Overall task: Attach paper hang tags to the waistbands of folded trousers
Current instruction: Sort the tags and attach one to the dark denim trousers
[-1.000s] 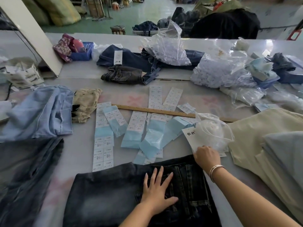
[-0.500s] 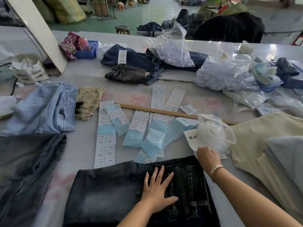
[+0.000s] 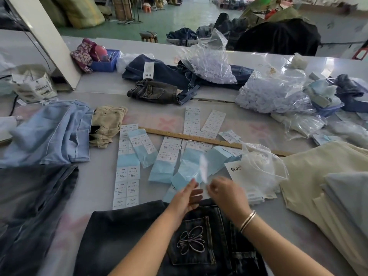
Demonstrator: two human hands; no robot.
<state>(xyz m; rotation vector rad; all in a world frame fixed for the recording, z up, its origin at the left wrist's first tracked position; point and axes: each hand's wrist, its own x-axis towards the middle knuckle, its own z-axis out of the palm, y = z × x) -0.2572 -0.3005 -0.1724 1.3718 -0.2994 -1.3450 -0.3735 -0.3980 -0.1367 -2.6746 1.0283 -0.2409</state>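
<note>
Folded dark denim trousers [image 3: 123,242] lie at the table's near edge, a back pocket with looped embroidery [image 3: 191,241] facing up. Above their waistband, both my hands are raised and blurred by motion. My right hand [image 3: 225,193] pinches a small white paper tag [image 3: 203,169] that stands up from its fingertips. My left hand [image 3: 186,196] is close beside it with fingers extended towards the tag; whether it touches the tag is unclear. Sheets of white size labels and light blue tag strips [image 3: 127,174] lie spread beyond the hands.
A wooden ruler [image 3: 191,137] crosses the table middle. A clear bag [image 3: 258,168] on white cards sits right of my hands. Cream and grey trousers [image 3: 326,176] are stacked right, light blue trousers [image 3: 49,132] and dark denim [image 3: 29,206] left. Bags of fasteners [image 3: 272,92] lie behind.
My left hand lifted off the trousers' pocket and my right hand left the clear bag with a white tag; both now meet above the waistband. The embroidered pocket is uncovered.
</note>
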